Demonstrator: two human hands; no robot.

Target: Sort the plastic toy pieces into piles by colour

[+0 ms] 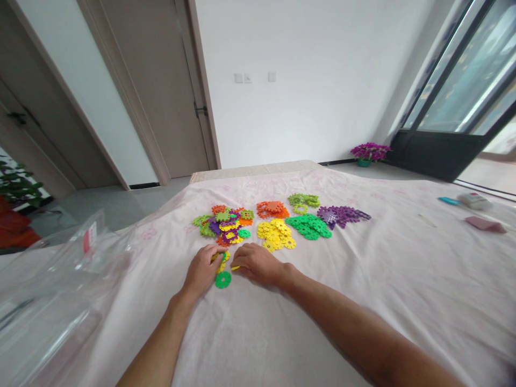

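Observation:
My left hand (203, 269) is closed over a few flat plastic pieces, with a yellow disc (215, 257) showing between its fingers. Beside those fingertips lie more yellow pieces (221, 265), partly covered by the hand. Just below them a green notched disc (223, 279) rests flat on the cloth. A yellow piece (235, 267) sticks out from the pinched fingertips of my right hand (256, 262). Behind my hands is a mixed heap of interlocking pieces (226, 223) in orange, purple, green and yellow. To its right is a pile of yellow discs (276, 235).
Further piles are sorted by colour: orange pieces (273, 209), light green pieces (303, 201), green discs (309, 226) and purple pieces (342, 215). Clear plastic packaging (52, 301) lies at the left. A pink cloth (486, 224) and a blue item (449, 200) are at the far right.

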